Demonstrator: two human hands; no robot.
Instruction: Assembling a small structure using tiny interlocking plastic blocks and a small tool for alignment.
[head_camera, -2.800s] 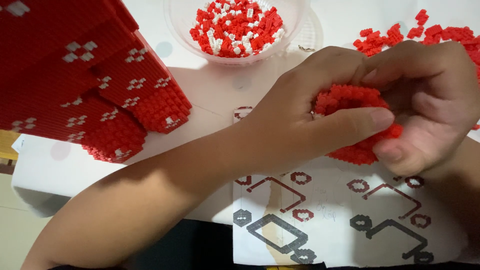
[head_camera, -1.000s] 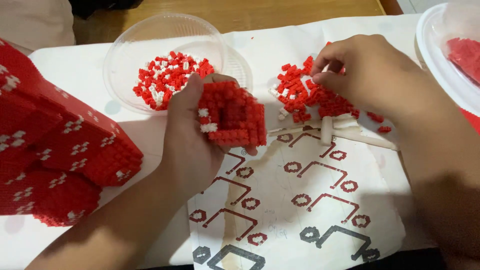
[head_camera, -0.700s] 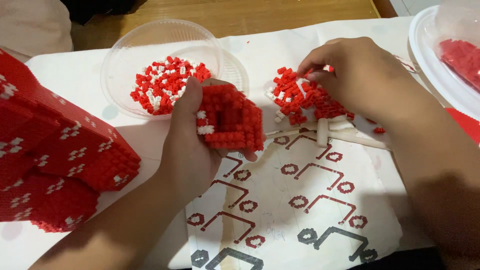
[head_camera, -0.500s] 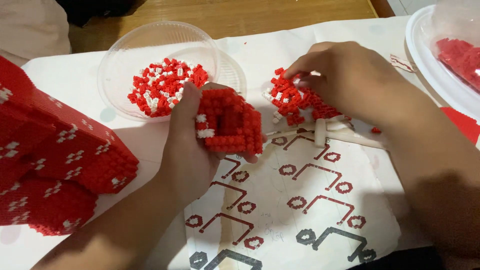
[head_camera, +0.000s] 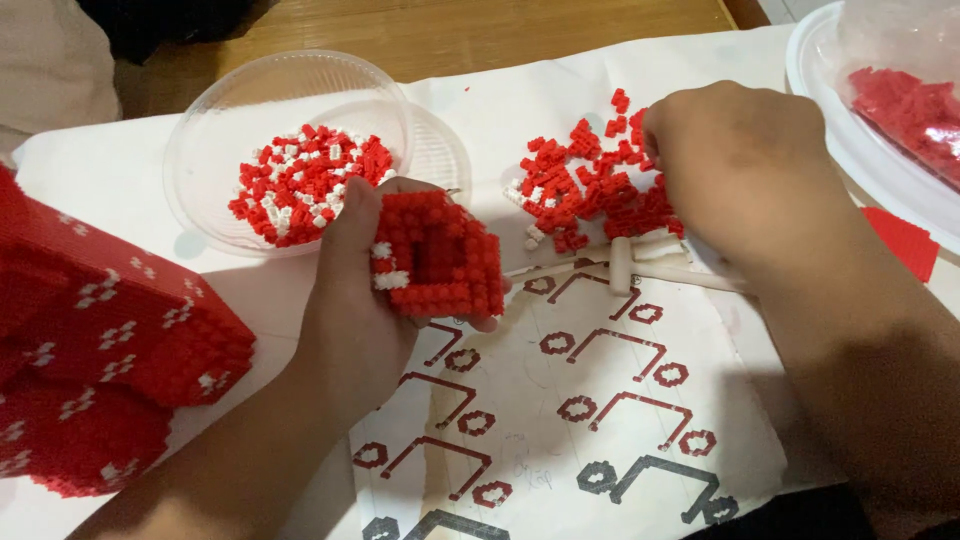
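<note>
Left hand (head_camera: 360, 300) grips brick block (head_camera: 440, 255); right hand (head_camera: 745, 150) palm-down on loose bricks (head_camera: 585, 195).

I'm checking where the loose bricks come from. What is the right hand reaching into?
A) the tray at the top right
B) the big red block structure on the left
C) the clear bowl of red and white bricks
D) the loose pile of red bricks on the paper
D: the right hand rests on the loose pile of red bricks on the paper, while the left hand holds a small red block piece.
</note>
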